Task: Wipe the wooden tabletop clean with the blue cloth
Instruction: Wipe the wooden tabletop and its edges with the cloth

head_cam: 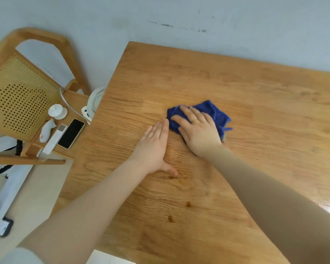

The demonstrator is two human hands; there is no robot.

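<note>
The blue cloth [213,113] lies bunched up on the wooden tabletop [236,88], a bit toward the far side from the person and well in from the edges. The right hand [197,130] lies flat on top of the cloth, palm down, fingers spread out and pointing toward the far left. The hand is not curled around the cloth; it just presses on it. Most of the cloth sticks out past the fingers and off to the right of the hand, and a small bit shows under the fingertips on the left. The left hand [154,147] lies flat on the bare wood just beside the cloth, on its left. Its fingers are straight and close together, and the thumb sticks out toward the person. The tips of its fingers almost touch the edge of the cloth. A few small dark spots [188,204] show on the wood closer to the person, well apart from the cloth. To the left of the table stands a wooden chair [21,103] with a woven back. On its seat lie a black phone [71,133], a long white remote [52,141] just beside it, and a small round white thing [57,111] behind them.
</note>
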